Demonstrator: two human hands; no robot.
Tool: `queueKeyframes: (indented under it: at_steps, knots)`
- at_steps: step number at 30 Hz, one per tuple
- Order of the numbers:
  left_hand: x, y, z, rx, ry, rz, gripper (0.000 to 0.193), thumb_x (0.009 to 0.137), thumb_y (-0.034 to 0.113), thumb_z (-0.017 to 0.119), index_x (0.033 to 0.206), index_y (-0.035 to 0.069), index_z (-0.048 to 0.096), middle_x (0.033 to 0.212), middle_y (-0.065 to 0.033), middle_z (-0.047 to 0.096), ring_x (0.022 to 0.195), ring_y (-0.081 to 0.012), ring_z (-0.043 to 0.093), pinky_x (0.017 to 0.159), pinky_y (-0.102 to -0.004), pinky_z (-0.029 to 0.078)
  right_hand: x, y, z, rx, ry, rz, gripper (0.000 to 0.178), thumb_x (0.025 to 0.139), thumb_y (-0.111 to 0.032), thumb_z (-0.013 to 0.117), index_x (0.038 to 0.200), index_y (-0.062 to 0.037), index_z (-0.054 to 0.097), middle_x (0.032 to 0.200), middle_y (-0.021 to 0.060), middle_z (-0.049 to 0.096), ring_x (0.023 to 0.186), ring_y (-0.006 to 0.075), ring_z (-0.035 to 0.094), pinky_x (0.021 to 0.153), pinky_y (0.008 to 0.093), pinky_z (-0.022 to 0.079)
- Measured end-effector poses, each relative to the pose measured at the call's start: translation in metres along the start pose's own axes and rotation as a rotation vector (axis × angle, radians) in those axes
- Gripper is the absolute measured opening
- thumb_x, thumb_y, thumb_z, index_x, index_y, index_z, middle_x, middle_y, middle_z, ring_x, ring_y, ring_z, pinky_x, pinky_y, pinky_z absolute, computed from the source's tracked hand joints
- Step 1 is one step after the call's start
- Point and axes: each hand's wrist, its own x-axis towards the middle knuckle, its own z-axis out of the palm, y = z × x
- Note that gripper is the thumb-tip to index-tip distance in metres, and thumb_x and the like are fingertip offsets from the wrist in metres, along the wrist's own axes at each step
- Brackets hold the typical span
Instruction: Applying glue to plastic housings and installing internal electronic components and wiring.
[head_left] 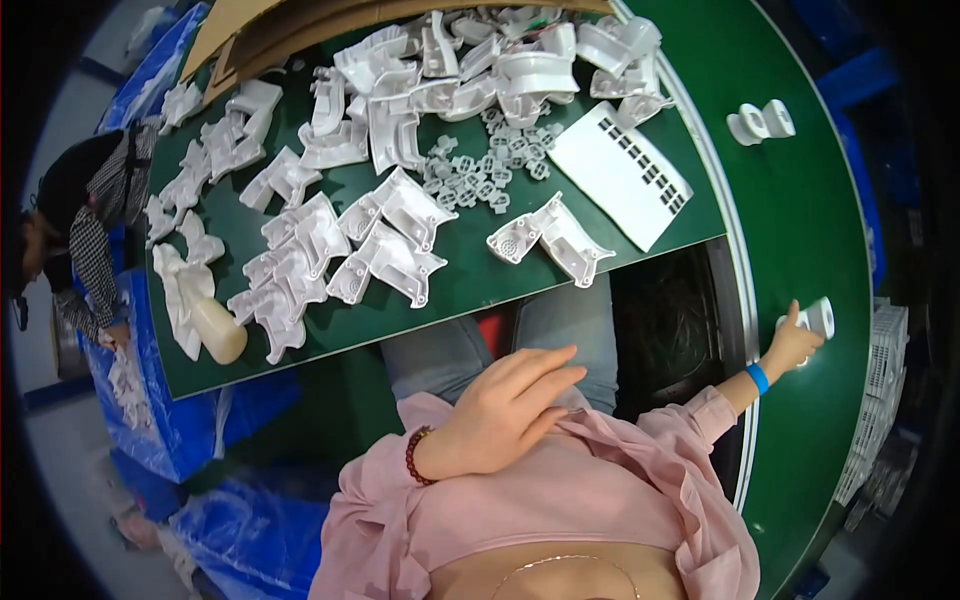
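Note:
My right hand [793, 347] reaches out over the green belt on the right, its fingers closed on a white plastic part [824, 318]. Part of that piece is hidden behind the fingers. In front of my body, above my lap, my left hand [500, 408] holds nothing, its fingers stretched out and slightly apart. Close to the table's near edge lies a pair of white plastic housing halves [560, 240], hollow side up. More white housings [390, 265] are grouped to the left of it.
Small grey plastic pieces [480, 170] lie mid-table beside a white sheet with dark rectangles [625, 175]. Housings [400, 75] pile up near a cardboard box [250, 35]. Another white part [760, 122] sits farther along the belt [800, 220]. A person [85, 220] works at left.

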Motion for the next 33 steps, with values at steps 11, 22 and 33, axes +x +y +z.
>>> queueKeyframes:
  at_steps: [11, 22, 33]
  knots:
    - [0.035, -0.018, -0.017, 0.339, 0.267, 0.019, 0.044, 0.070, -0.002, 0.074, 0.113, -0.001, 0.066, 0.114, -0.0168, 0.066, 0.092, -0.0332, 0.062, 0.081, -0.0387, 0.050, -0.116, -0.146, -0.111, 0.777, -0.114, -0.340, 0.032, 0.089, -0.016, 0.069, 0.118, -0.0012, 0.067, 0.117, 0.0177, 0.064, 0.106, 0.0360, 0.062, 0.096, 0.0385, 0.049]
    - [0.084, -0.046, -0.020, 0.763, 0.415, -0.213, 0.048, 0.065, 0.009, 0.077, 0.107, -0.003, 0.057, 0.127, -0.0185, 0.050, 0.109, -0.0378, 0.047, 0.091, -0.0473, 0.039, -0.226, -0.220, -0.121, 1.057, -0.728, -0.813, 0.029, 0.077, 0.005, 0.066, 0.105, -0.0010, 0.069, 0.101, 0.0117, 0.068, 0.094, 0.0244, 0.061, 0.081, 0.0301, 0.049]
    - [0.031, -0.020, -0.037, -0.006, 0.600, -0.258, 0.038, 0.066, -0.002, 0.078, 0.101, 0.001, 0.061, 0.093, -0.0120, 0.063, 0.086, -0.0259, 0.061, 0.077, -0.0331, 0.049, -0.212, -0.235, -0.121, 0.952, -0.807, -0.828, 0.027, 0.078, 0.004, 0.067, 0.104, -0.0022, 0.070, 0.102, 0.0110, 0.069, 0.090, 0.0230, 0.063, 0.076, 0.0312, 0.050]
